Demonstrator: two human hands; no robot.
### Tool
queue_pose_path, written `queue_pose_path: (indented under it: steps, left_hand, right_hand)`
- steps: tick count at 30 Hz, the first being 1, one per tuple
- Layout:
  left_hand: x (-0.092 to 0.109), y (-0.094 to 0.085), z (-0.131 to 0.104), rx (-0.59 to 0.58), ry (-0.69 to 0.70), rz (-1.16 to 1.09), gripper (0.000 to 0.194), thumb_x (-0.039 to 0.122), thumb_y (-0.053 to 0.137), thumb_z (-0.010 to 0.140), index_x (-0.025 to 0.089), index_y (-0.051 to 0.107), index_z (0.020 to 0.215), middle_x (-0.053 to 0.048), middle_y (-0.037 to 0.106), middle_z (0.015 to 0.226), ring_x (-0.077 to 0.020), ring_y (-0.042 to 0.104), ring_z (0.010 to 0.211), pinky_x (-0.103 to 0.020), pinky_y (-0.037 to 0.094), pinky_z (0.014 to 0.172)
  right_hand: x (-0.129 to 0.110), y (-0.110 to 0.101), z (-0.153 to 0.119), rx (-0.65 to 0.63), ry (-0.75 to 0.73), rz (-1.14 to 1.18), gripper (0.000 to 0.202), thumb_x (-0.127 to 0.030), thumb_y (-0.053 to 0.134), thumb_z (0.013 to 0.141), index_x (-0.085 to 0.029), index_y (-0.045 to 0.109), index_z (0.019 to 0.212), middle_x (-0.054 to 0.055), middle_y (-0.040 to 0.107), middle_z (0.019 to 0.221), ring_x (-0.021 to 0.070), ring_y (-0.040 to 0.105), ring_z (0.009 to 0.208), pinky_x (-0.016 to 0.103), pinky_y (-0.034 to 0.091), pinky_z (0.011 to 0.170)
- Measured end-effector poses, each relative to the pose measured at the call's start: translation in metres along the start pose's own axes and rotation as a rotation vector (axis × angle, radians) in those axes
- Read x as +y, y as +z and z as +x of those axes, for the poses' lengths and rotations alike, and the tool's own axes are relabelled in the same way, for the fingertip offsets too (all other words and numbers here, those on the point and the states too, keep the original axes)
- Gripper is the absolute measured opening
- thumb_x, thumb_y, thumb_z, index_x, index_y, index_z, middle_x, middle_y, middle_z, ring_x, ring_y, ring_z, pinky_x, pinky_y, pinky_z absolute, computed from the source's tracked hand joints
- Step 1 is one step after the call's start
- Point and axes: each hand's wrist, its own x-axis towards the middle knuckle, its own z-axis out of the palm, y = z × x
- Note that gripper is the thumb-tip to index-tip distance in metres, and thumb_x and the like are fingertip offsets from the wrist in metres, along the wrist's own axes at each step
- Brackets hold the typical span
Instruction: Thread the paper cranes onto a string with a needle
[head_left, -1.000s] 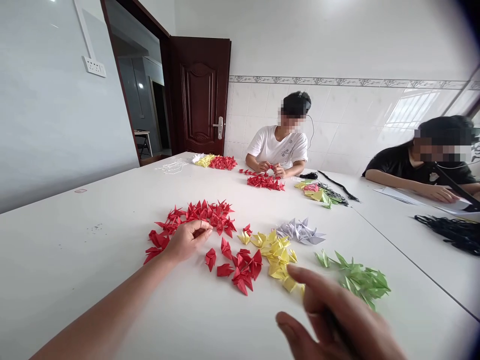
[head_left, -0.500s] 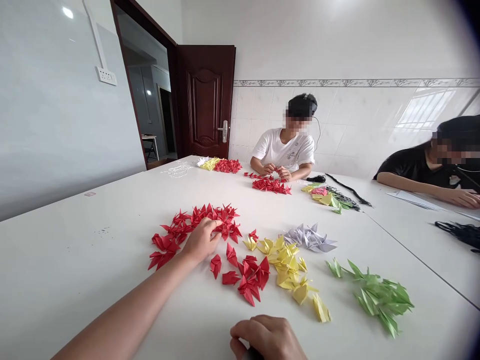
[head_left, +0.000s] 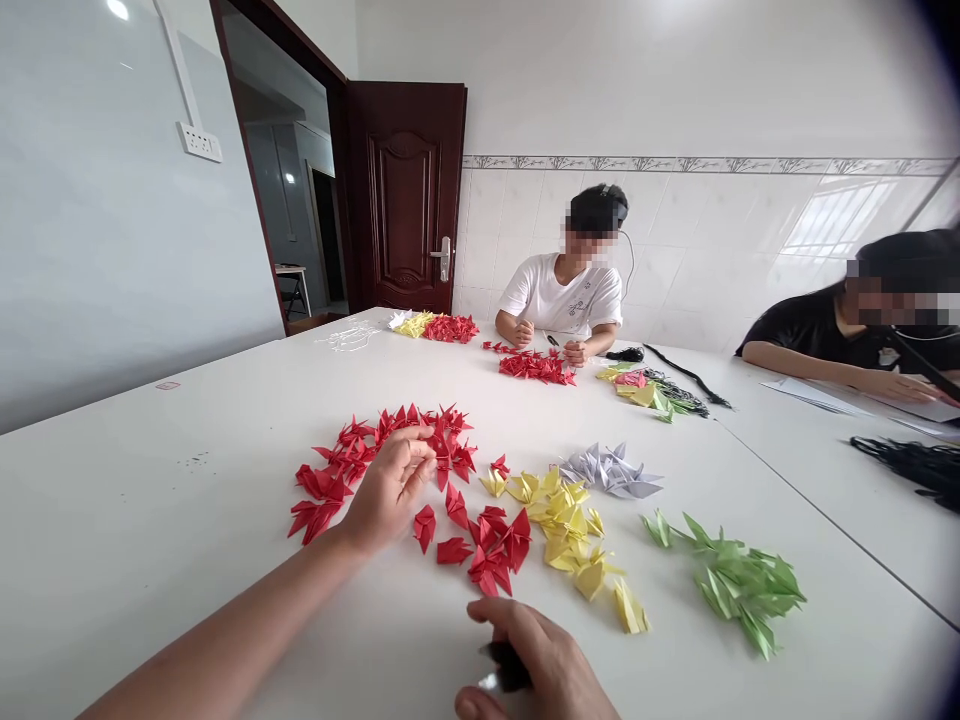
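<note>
Right hand (head_left: 536, 665) sits low at table edge, approx 6 o'clock, fingers curled shut round a small dark object (head_left: 507, 667); can't tell what it is. Left hand (head_left: 390, 487), forearm stretched out toward 11 o'clock, fingertips pinched together on the pile of red folded paper cranes (head_left: 390, 450). Loose red cranes (head_left: 487, 545) w/ yellow paper cranes (head_left: 577, 530) lie between the hands. Green cranes (head_left: 739, 585) at 3 o'clock, grey-white ones (head_left: 611, 470) beyond. Two other people (head_left: 570, 290) sit at far side of white table (head_left: 150, 520), more cranes by them.
</note>
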Motion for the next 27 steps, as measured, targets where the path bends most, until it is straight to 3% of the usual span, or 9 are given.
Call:
queue_pose_path:
  steps: [2, 4, 7, 12, 19, 27]
  left_hand:
    - [0.012, 0.002, -0.005, -0.039, 0.086, -0.007, 0.006, 0.016, 0.046, 0.084, 0.019, 0.051, 0.083, -0.009, 0.058, 0.098, -0.0228, 0.05, 0.112, -0.029, 0.054, 0.071]
    - [0.022, 0.003, -0.008, -0.064, 0.199, 0.007, 0.008, 0.011, 0.048, 0.082, 0.019, 0.052, 0.081, -0.007, 0.059, 0.093, -0.0217, 0.052, 0.109, -0.031, 0.053, 0.077]
    - [0.032, 0.003, -0.012, -0.101, 0.302, 0.015, 0.013, 0.006, 0.051, 0.079, 0.018, 0.054, 0.082, -0.007, 0.057, 0.098, -0.0193, 0.055, 0.105, -0.033, 0.05, 0.085]
    - [0.035, 0.001, -0.016, -0.19, 0.327, 0.009, 0.014, 0.007, 0.05, 0.08, 0.018, 0.058, 0.084, -0.008, 0.051, 0.112, -0.0173, 0.056, 0.101, -0.031, 0.05, 0.086]
    - [0.037, 0.003, -0.016, -0.177, 0.302, 0.019, 0.015, 0.006, 0.049, 0.079, 0.017, 0.059, 0.078, -0.009, 0.057, 0.105, -0.0146, 0.062, 0.085, -0.024, 0.053, 0.066]
    - [0.039, 0.009, -0.021, -0.202, 0.319, 0.019, 0.017, 0.005, 0.05, 0.079, 0.018, 0.061, 0.079, -0.007, 0.064, 0.094, -0.0172, 0.062, 0.092, -0.028, 0.052, 0.076]
  right_hand:
    - [-0.004, -0.006, 0.002, 0.034, 0.03, 0.045, 0.035, -0.028, 0.059, 0.077, -0.021, 0.052, 0.111, 0.007, 0.067, 0.088, 0.0157, 0.066, 0.07, 0.021, 0.054, 0.062]
    - [-0.009, -0.012, 0.007, 0.042, 0.038, 0.102, 0.02, -0.024, 0.048, 0.082, -0.019, 0.054, 0.101, 0.005, 0.063, 0.077, 0.0147, 0.062, 0.065, 0.023, 0.053, 0.06]
    - [-0.013, -0.017, 0.015, 0.078, 0.093, 0.145, 0.018, -0.022, 0.045, 0.085, -0.019, 0.055, 0.1, 0.003, 0.06, 0.073, 0.0137, 0.057, 0.062, 0.022, 0.05, 0.055]
    - [-0.009, -0.015, 0.017, 0.046, 0.192, 0.182, 0.02, -0.024, 0.049, 0.085, -0.018, 0.057, 0.102, 0.004, 0.064, 0.08, 0.0154, 0.06, 0.069, 0.023, 0.05, 0.061]
    - [-0.007, -0.01, 0.016, -0.107, 0.208, 0.192, 0.025, -0.018, 0.053, 0.079, -0.016, 0.059, 0.102, 0.005, 0.066, 0.085, 0.0161, 0.06, 0.072, 0.024, 0.049, 0.064]
    - [-0.004, -0.006, 0.016, -0.19, 0.138, 0.132, 0.024, -0.016, 0.053, 0.074, -0.016, 0.061, 0.097, 0.003, 0.062, 0.074, 0.0137, 0.056, 0.059, 0.021, 0.044, 0.053]
